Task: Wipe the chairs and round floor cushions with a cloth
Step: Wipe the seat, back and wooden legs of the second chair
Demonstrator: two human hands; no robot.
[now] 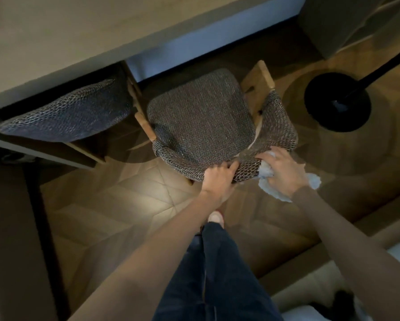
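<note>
Left hand (218, 176) fingers curl over the stiff woven chair (201, 126) back; right hand (283, 171) seemingly clutches the soft, light cloth (267, 170).

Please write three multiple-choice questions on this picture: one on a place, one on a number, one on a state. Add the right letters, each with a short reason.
1. Where is the cloth?
A) on the seat
B) under the right hand, against the woven backrest
C) on the floor

2. How many chairs show?
A) one
B) two
C) four

3. What does the left hand do?
A) hangs free
B) holds the backrest's rim
C) holds the cloth

Key: 1 B, the hand presses it there. 2 B, the near chair plus a second chair under the desk. 3 B, its fingers curl over the rim.
</note>
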